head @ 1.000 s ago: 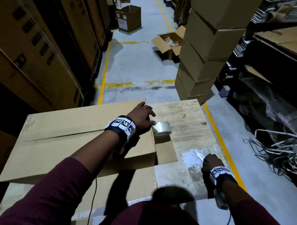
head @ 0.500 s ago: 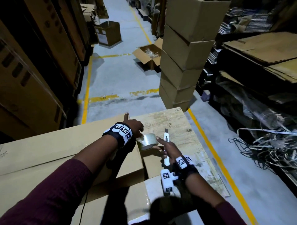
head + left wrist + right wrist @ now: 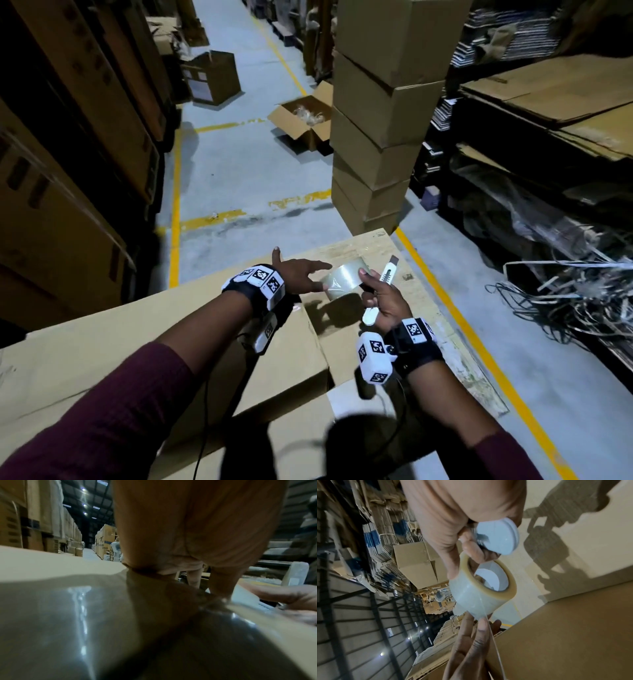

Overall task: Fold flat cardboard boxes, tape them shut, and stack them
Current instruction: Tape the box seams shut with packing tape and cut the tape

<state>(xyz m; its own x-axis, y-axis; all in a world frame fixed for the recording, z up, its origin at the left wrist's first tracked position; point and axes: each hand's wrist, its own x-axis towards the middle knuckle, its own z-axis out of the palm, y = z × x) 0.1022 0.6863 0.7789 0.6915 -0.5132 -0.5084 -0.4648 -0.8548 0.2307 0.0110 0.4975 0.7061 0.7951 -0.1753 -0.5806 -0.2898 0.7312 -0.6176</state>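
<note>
While right hand (image 3: 380, 301) pinched tape (image 3: 344, 280) and held cutter (image 3: 383, 286), left hand (image 3: 301, 275) stayed open-fingered on the tape's free end, above box (image 3: 171, 346) on worktop (image 3: 370, 251). Tape light, slick, sticky; hold by the core.
</note>
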